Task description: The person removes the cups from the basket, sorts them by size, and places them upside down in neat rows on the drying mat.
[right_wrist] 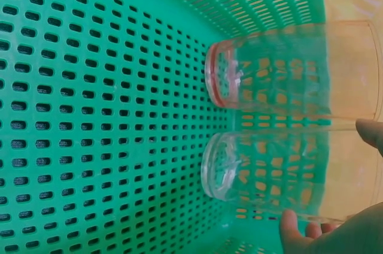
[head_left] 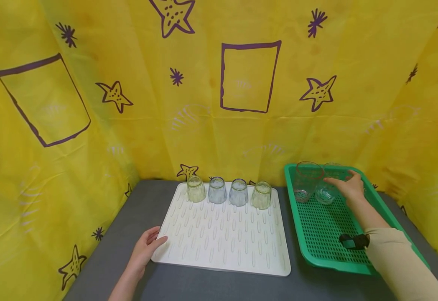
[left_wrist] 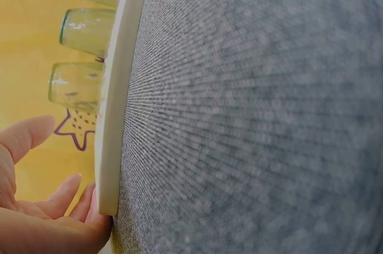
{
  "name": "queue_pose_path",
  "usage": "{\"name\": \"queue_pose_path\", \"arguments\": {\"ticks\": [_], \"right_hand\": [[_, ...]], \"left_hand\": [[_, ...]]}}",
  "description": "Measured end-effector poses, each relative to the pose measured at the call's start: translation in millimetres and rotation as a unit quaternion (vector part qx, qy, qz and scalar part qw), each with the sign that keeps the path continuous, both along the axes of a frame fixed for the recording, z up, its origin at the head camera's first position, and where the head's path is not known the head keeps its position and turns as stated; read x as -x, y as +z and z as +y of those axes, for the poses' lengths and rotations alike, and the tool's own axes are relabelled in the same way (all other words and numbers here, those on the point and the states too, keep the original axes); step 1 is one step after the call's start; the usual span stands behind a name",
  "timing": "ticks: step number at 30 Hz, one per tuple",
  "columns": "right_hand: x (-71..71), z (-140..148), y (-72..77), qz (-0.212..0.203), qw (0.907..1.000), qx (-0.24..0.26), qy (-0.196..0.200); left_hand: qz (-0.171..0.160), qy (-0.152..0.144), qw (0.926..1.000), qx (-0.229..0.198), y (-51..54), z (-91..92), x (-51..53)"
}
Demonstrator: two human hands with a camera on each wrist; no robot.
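Yellow curtain (head_left: 204,140) behind — four cups (head_left: 238,193) placed at twelve on the mat (head_left: 226,234); two glasses (right_wrist: 269,74) remain, three o'clock — right hand (head_left: 352,189) gripping one, left hand (head_left: 143,247) relaxed.

Clear glass (right_wrist: 281,173), upright in green basket (head_left: 317,234), white ribbed mat (head_left: 222,234), flat

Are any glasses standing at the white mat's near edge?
No, all four small glasses stand along the far edge of the mat.
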State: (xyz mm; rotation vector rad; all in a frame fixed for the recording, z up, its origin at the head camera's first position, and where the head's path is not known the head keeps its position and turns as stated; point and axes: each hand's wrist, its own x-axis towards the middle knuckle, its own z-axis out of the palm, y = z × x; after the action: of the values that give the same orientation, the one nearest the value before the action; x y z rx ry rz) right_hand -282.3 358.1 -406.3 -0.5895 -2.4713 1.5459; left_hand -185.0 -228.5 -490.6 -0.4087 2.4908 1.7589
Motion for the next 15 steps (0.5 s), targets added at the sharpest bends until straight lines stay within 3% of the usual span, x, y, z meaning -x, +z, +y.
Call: {"name": "queue_pose_path", "arguments": {"ticks": [15], "right_hand": [[-5.8,3.4,5.3,-0.007,0.9997,-0.023,0.004]], "left_hand": [[-0.006,0.000,1.0000,0.000,0.2,0.2,0.2]]}}
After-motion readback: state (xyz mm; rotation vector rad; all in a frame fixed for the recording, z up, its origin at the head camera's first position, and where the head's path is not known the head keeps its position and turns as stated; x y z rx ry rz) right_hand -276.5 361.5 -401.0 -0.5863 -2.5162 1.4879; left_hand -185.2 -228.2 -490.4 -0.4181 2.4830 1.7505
